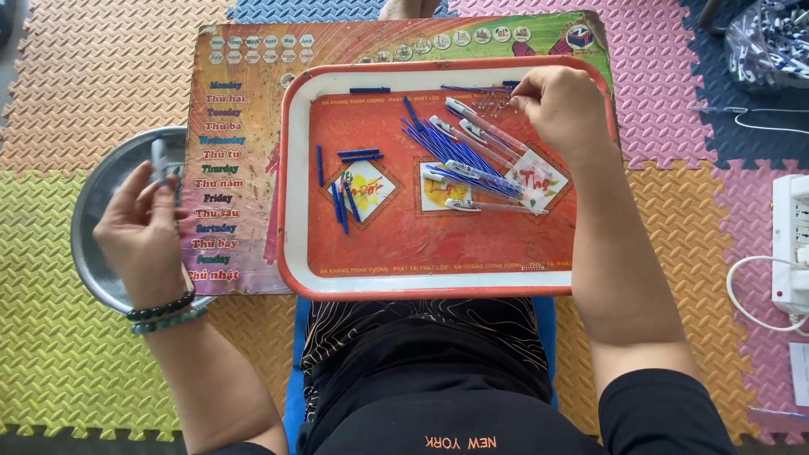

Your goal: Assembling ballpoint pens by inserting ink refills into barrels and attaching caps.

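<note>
A red tray (pixel 295 253) with a white rim lies in front of me on a printed board. On it are several blue ink refills (pixel 447 147), a few clear pen barrels (pixel 489 126) and loose blue pieces (pixel 341 202). My right hand (pixel 560 105) reaches to the tray's far right corner, its fingertips pinching at small parts there; what they grip is too small to tell. My left hand (pixel 139 227) is raised over a round metal dish (pixel 93 202) at the left and holds a pen (pixel 158 160) upright.
The printed board (pixel 227 168) rests on coloured foam floor mats. A white power strip with a cable (pixel 788 244) lies at the right edge. A clear bag of pen parts (pixel 771 38) sits at the top right.
</note>
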